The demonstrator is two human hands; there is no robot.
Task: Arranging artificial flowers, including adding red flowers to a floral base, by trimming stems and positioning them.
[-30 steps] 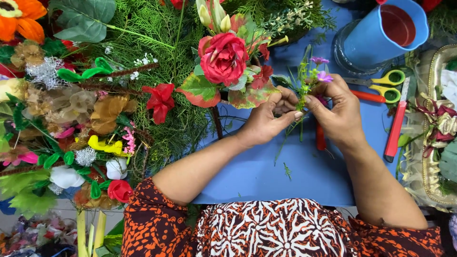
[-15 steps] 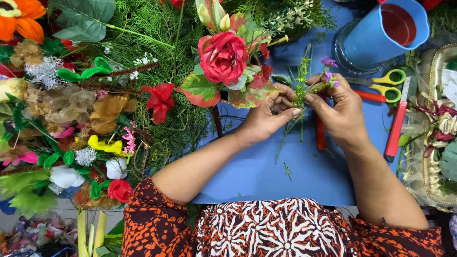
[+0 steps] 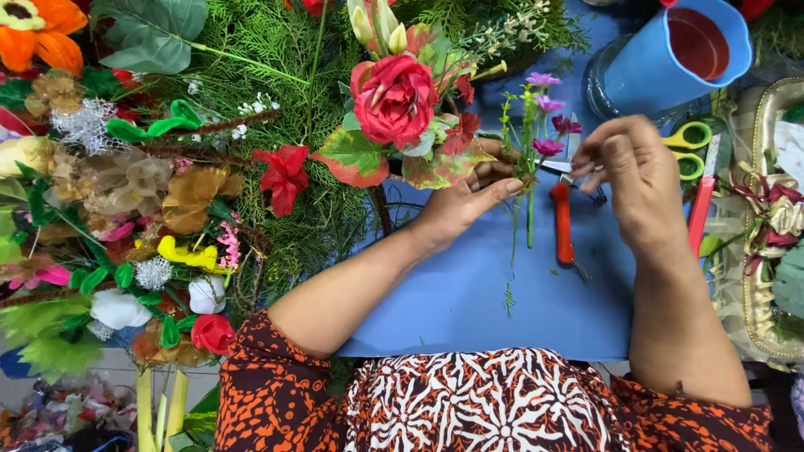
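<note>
My left hand pinches a thin green sprig with small purple and pink flowers, holding it upright over the blue mat. Its stems hang below my fingers. My right hand hovers just right of the sprig, apart from it, with its fingertips pinched together. I cannot see anything between them. A red-handled cutter lies on the mat between my two hands. Just left of my left hand stands a big red rose with coloured leaves.
A heap of artificial flowers and green fern fronds fills the left side. A blue jug stands at the back right, with green-and-yellow scissors and a red stick-like tool below it. A gold-rimmed tray of ribbons lies far right.
My right hand has let go of the sprig and drawn back to the right. My left hand has raised the sprig more upright, so its flowers now show clearly.
</note>
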